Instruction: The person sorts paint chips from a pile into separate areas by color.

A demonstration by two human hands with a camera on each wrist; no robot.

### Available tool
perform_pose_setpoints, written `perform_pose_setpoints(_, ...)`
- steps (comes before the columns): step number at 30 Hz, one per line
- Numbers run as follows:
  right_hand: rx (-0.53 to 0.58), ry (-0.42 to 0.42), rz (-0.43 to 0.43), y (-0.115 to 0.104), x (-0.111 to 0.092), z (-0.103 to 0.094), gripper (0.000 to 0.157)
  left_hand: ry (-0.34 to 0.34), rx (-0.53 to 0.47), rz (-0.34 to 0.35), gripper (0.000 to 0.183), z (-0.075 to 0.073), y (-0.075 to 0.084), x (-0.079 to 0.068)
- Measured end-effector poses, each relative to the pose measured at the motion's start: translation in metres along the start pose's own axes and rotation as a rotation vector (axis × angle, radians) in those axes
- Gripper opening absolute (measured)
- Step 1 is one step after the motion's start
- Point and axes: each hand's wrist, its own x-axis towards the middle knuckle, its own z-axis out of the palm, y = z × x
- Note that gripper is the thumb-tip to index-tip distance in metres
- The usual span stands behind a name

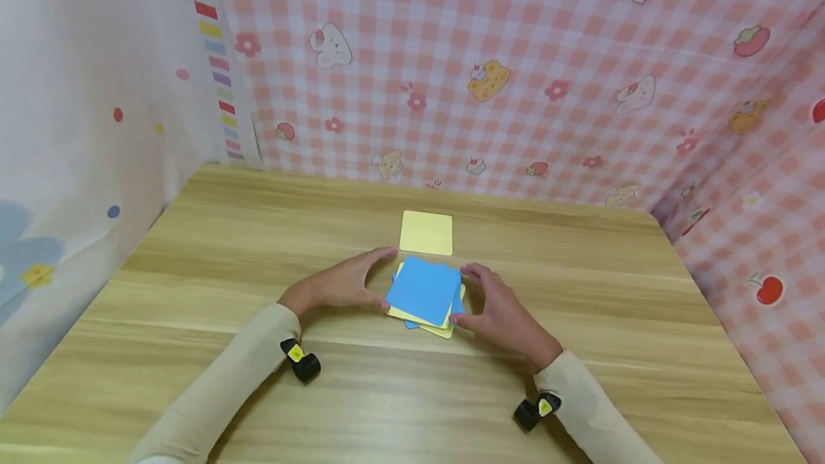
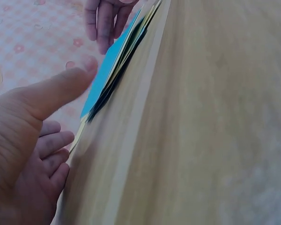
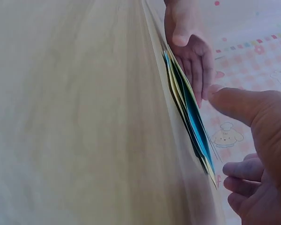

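**Hands (image 1: 344,281) (image 1: 505,310) flank a stack (image 1: 422,292) of cards**

The stack lies on the table (image 1: 419,407), a blue card on top, yellow and blue edges jutting out unevenly beneath. Left of the stack, the left hand has thumb and fingers spread apart; right of it, the right hand does likewise. Whether their tips touch the stack, I cannot tell. Just beyond the stack lies one yellow card (image 1: 426,233); farther behind it hangs a checked cloth (image 1: 451,56).

Cloth-walled nook: wooden table (image 1: 399,399), pink gingham hangings (image 1: 445,56)
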Motion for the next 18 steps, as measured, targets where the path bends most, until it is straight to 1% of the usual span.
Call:
perform_pose_setpoints(5, -0.010, -0.017, 0.027, -0.0044, -0.0005, 0.0013, 0.088, -0.024, 0.029, 0.012, 0.101, -0.0011, 0.0017, -0.0002)
perform_pose_setpoints(8, -0.046, -0.010, 0.036, -0.0070, -0.0011, 0.0002, 0.087, -0.033, 0.042, 0.014, 0.096, -0.0016, 0.0032, 0.0001)
perform_pose_setpoints(13, -0.107, 0.011, 0.047, -0.0100, -0.0021, -0.0007, 0.079, -0.043, 0.042, 0.006, 0.093, -0.0011, 0.0042, -0.0001)
perform_pose_setpoints(18, -0.128, 0.027, 0.031, -0.0111, -0.0014, -0.0006, 0.071, -0.047, 0.023, -0.010, 0.091, 0.0000, 0.0028, -0.0012)
